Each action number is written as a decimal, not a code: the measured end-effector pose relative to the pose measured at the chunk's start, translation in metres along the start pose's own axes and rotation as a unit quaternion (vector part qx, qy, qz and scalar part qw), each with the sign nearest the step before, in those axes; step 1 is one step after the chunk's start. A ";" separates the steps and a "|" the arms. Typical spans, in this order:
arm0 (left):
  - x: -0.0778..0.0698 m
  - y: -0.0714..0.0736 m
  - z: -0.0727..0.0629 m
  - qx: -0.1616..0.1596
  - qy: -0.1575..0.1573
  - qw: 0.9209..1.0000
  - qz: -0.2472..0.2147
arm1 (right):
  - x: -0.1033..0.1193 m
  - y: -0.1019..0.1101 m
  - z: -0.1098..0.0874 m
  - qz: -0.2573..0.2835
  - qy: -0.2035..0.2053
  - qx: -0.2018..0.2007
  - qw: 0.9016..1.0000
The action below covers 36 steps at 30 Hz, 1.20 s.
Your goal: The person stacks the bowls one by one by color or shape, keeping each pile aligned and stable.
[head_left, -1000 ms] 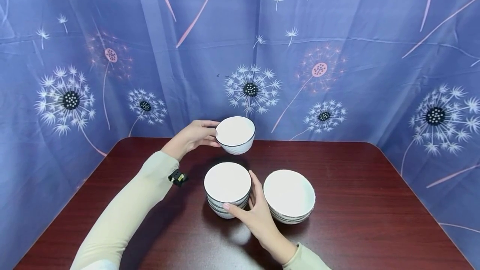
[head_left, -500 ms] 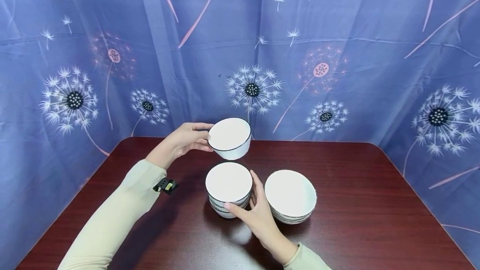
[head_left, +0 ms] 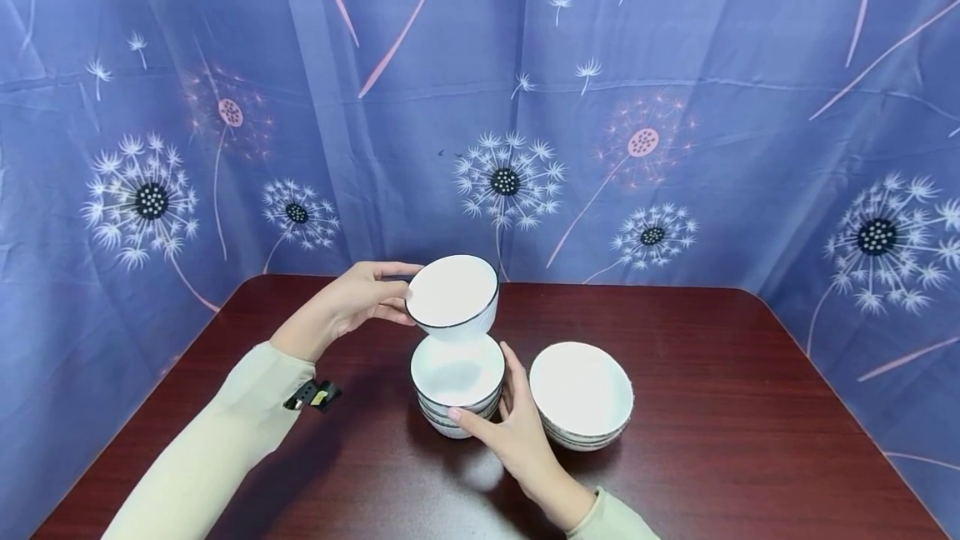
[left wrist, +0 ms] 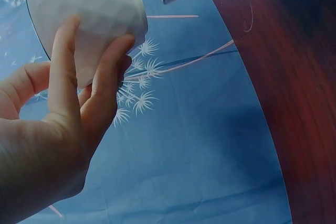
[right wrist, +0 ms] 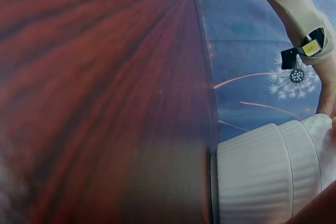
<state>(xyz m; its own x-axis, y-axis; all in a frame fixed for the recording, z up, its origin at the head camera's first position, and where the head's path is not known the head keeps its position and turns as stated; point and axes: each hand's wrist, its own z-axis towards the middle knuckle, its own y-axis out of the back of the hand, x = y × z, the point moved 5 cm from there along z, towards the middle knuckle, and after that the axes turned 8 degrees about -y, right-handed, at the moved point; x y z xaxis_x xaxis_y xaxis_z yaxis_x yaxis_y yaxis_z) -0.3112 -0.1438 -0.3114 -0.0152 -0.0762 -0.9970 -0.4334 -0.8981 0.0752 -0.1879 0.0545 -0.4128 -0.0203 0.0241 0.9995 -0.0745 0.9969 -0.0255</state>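
Observation:
My left hand [head_left: 348, 304] pinches a white bowl [head_left: 453, 297] with a dark rim at its left side. That bowl is tilted and hangs just above and behind a stack of similar bowls [head_left: 456, 382]; whether they touch I cannot tell. In the left wrist view the fingers [left wrist: 65, 72] lie against the faceted outer wall of the held bowl [left wrist: 86, 9]. My right hand [head_left: 521, 440] grips the stack from the right, thumb in front and fingers along the far side. The right wrist view shows the stack's ribbed walls [right wrist: 254, 171].
A second stack of white bowls [head_left: 581, 394] stands close to the right of my right hand. Everything rests on a dark red wooden table [head_left: 720, 407]. A blue dandelion-print curtain [head_left: 420, 148] hangs behind the table's far edge.
My left hand has brought the held bowl down and slightly left, towards the top of the middle stack. My right hand stays in place on the stack.

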 end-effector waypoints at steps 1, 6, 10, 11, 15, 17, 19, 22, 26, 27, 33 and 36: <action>0.000 0.000 -0.002 0.002 0.000 1.000 0.003 | 0.000 0.000 0.000 -0.001 -0.001 -0.001 1.000; 0.002 -0.002 -0.009 0.011 -0.004 1.000 0.014 | 0.000 0.000 0.000 0.001 0.000 -0.001 1.000; 0.005 -0.003 -0.014 0.018 -0.003 1.000 0.014 | 0.000 0.000 0.000 0.006 0.004 0.002 1.000; 0.006 -0.004 -0.016 0.020 -0.002 1.000 0.014 | 0.001 0.000 0.000 0.006 0.005 0.002 1.000; 0.007 -0.006 -0.020 0.025 -0.007 1.000 0.014 | 0.000 0.001 0.001 0.004 0.003 -0.001 1.000; 0.008 -0.008 -0.022 0.026 -0.009 1.000 0.014 | -0.001 0.001 0.001 0.002 0.003 -0.003 1.000; 0.009 -0.010 -0.024 0.030 -0.011 0.999 0.016 | -0.001 0.001 0.001 0.003 0.002 -0.006 1.000; 0.011 -0.013 -0.027 0.034 -0.008 0.999 0.016 | -0.002 0.002 0.001 0.006 0.003 -0.007 1.000; 0.014 -0.016 -0.032 0.035 -0.006 0.999 0.014 | -0.003 0.001 0.002 0.011 0.006 -0.007 1.000; 0.015 -0.016 -0.033 0.034 -0.005 0.999 0.014 | -0.003 0.001 0.002 0.012 0.007 -0.007 1.000; 0.019 -0.019 -0.035 0.031 -0.005 0.999 0.020 | -0.002 0.001 0.001 0.007 0.016 -0.006 1.000; 0.020 -0.021 -0.036 0.028 -0.004 0.999 0.028 | -0.001 0.001 0.001 0.006 0.020 -0.006 1.000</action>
<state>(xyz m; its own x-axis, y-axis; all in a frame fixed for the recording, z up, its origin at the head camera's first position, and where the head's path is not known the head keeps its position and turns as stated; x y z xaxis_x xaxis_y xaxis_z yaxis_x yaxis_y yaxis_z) -0.2703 -0.1424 -0.3322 -0.0473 -0.1213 -0.9915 -0.4817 -0.8668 0.1290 -0.1888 0.0550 -0.4140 0.0188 0.0386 0.9991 -0.0627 0.9973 -0.0373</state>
